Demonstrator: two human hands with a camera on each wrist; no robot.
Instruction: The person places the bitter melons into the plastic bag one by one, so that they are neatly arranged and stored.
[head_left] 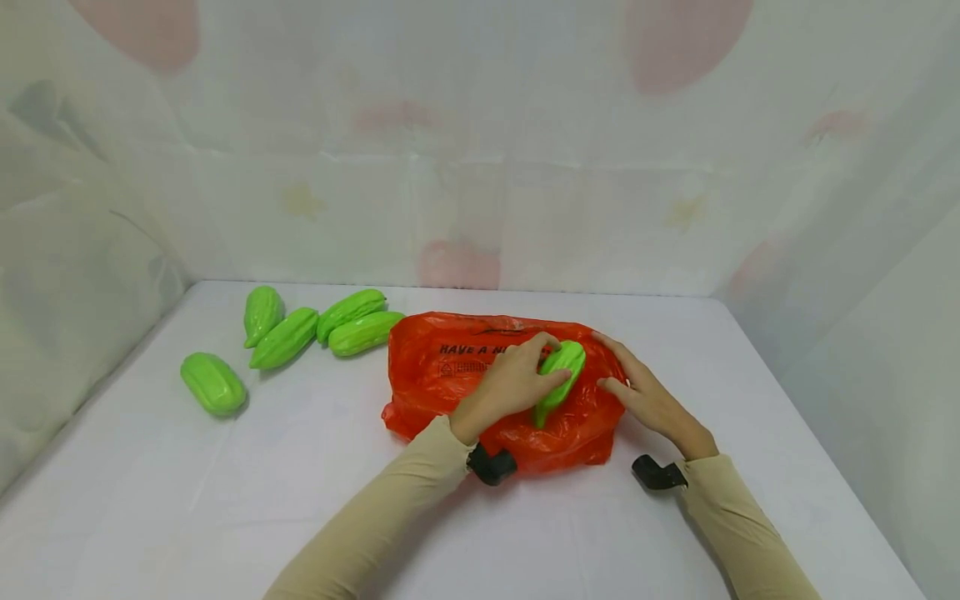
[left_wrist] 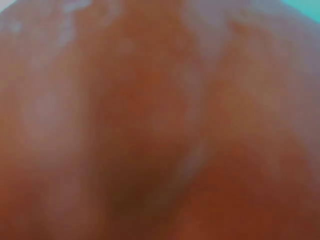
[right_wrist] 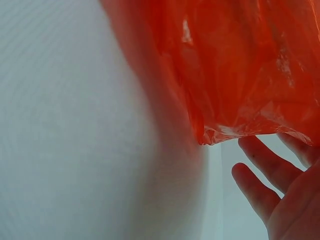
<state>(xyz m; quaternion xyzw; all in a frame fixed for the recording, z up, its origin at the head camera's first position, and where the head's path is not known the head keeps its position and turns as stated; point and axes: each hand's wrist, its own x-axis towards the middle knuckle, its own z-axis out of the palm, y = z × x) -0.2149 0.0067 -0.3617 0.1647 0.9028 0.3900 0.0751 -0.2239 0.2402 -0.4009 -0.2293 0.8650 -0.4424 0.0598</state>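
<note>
In the head view a red plastic bag [head_left: 420,392] with black lettering lies on the white table. My left hand [head_left: 510,385] grips a green ridged vegetable [head_left: 564,372] between thumb and fingers, over the bag's right part. My right hand [head_left: 651,400] is at the bag's right edge, thumb and fingers spread apart along it. In the right wrist view the bag [right_wrist: 240,75] hangs above the fingers of my right hand [right_wrist: 285,185]. The left wrist view is filled by a blurred reddish surface [left_wrist: 150,100].
Left of the bag lie several more green vegetables: one [head_left: 213,384] alone at the far left, others [head_left: 285,338] grouped near the back edge, one [head_left: 366,333] close beside the bag. A patterned white curtain [head_left: 562,225] stands behind the table [head_left: 300,467].
</note>
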